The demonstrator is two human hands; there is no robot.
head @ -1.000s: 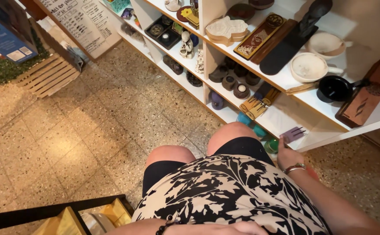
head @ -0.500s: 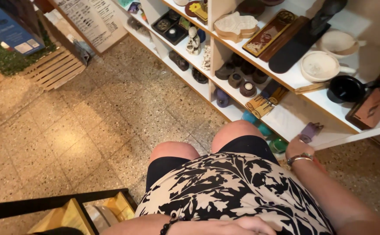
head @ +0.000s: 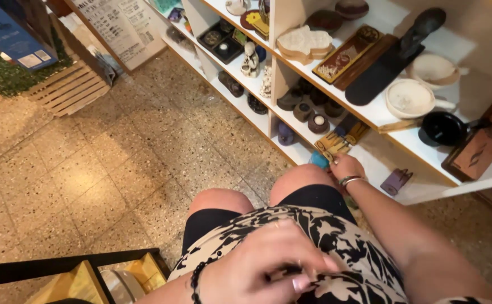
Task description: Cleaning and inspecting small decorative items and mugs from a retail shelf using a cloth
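Behind knee, right hand at blue obj, grip hidden.

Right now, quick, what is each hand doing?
Left hand: fingers curled against the patterned dress, gripping nothing clearly.
Right hand: reaching to the bottom shelf; grip cannot be told.

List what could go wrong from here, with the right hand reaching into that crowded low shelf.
1. The right hand is at the low shelf's edge, beside a blue object and a bundle of sticks; a careless move might knock them off.
2. The small purple piece lies near the forearm and could get swept.
3. The left hand rests on the patterned garment, offering no support.
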